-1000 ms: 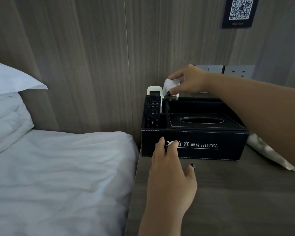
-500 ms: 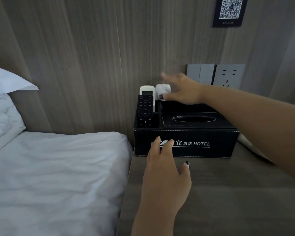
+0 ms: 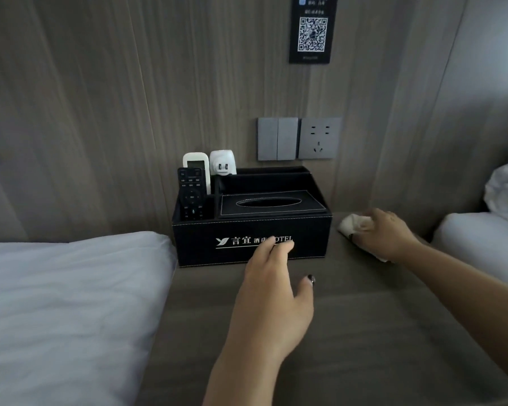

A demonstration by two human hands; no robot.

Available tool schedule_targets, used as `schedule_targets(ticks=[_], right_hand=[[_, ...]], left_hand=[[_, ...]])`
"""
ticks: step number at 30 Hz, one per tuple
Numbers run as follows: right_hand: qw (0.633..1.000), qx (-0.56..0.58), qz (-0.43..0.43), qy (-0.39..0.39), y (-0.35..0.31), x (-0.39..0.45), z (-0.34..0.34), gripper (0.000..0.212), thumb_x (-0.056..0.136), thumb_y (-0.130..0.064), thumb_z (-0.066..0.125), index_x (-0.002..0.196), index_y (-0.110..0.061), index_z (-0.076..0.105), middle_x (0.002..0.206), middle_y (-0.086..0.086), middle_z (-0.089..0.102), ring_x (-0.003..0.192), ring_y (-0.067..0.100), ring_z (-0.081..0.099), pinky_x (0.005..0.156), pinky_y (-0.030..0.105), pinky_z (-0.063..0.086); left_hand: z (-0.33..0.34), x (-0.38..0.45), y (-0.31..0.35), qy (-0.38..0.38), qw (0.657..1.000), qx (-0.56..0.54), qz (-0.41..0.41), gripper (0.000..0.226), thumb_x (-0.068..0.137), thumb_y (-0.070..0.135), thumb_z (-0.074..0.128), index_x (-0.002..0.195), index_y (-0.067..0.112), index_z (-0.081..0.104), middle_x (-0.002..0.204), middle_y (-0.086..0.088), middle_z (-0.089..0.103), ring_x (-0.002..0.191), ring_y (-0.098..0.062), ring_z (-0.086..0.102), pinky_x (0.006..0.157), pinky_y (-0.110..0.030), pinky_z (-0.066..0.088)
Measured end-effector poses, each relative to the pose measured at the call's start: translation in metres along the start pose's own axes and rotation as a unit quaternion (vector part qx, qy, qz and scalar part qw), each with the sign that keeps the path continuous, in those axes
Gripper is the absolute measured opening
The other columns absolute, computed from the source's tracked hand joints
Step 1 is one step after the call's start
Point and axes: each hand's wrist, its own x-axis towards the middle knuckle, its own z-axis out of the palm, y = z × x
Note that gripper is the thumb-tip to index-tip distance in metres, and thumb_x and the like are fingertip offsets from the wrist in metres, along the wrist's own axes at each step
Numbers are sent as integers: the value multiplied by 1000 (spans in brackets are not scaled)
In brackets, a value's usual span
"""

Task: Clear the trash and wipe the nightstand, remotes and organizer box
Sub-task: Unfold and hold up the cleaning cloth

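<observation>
The black organizer box (image 3: 217, 250) with a HOTEL print stands at the back of the brown nightstand (image 3: 364, 317). Its left slot holds a black remote (image 3: 191, 197) and a white remote (image 3: 195, 162), and a white plug adapter (image 3: 223, 167) stands beside them. My left hand (image 3: 273, 297) reaches forward with straight fingers whose tips touch the box's front. Right of the box, my right hand (image 3: 387, 235) curls over a crumpled white piece (image 3: 351, 225) lying on the nightstand. I cannot tell whether the piece is a wrapper or a cloth.
A bed with a white sheet (image 3: 56, 303) borders the nightstand on the left, and white bedding (image 3: 487, 238) on the right. Wall switches and a socket (image 3: 299, 139) sit behind the box, with a QR plaque (image 3: 312, 33) above them.
My right hand let go of the white adapter at the box's back and moved right and down onto the crumpled white piece. My left hand stayed at the box's front.
</observation>
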Motion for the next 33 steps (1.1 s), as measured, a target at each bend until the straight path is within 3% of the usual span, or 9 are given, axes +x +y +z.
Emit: schedule_targets(ticks=[3,7,10,12,16,21,25,29,33], right_hand=[[996,47,-12,69,2,-14,2,24,87,-25,61,104,-10,68,100,12,66,102,32,61,72,30,42],[956,271,-25,113,-15,-69,-33,6,88,-26,65,88,-21,69,75,-4,69,60,12,63,47,22,46],[916,383,-80,88,-16,-129,-59,8,83,-22,73,86,-18,67,75,-2,72,65,13,67,54,25,50],[875,469,-96,71,-15,-168,-70,15,82,-17,73,87,-7,62,71,-2,70,60,9,63,50,20,48],[830,547,-101,38,-18,-227,-84,27,71,-28,67,84,-4,62,70,4,69,59,8,63,48,18,48],[808,584,-62,44,1,-274,-82,19,78,-26,67,77,-7,70,75,12,71,64,13,61,56,22,49],[805,591,33,49,27,-290,-83,20,89,-17,65,70,-10,70,65,8,66,58,16,57,57,29,48],[761,642,94,3,46,-296,-80,24,94,-18,58,71,-12,63,62,7,57,54,18,53,57,32,45],[810,574,115,-26,64,-298,-66,27,97,-30,52,77,-14,60,65,7,58,62,24,54,59,38,43]], left_hand=[[1,-5,9,4,1000,6,13,54,96,34,54,145,37,33,154,24,18,142,6,14,101,-7,11],[1,-16,20,4,1000,-15,24,50,96,36,53,143,39,35,146,26,32,134,7,27,99,-10,22],[6,-27,33,-21,998,-55,20,47,96,42,53,140,44,37,139,28,43,129,-1,42,102,-18,35],[13,-33,43,-38,994,-105,5,44,95,48,52,137,47,40,133,28,49,120,-1,50,102,-25,42],[27,-46,66,-67,952,-295,-50,47,92,50,52,137,41,43,116,20,65,113,-3,59,101,-37,47],[36,-72,92,-38,904,-407,-129,25,91,19,67,115,26,65,102,0,74,90,-16,71,84,-37,56],[34,-93,95,9,898,-406,-168,9,88,16,69,95,20,74,88,-1,77,81,-19,73,73,-34,58],[30,-121,76,61,908,-372,-183,9,95,24,61,92,22,69,78,6,74,70,-11,68,62,-29,55],[30,-143,55,121,938,-272,-177,12,99,34,50,94,28,59,83,9,66,68,-3,57,59,-15,44]])
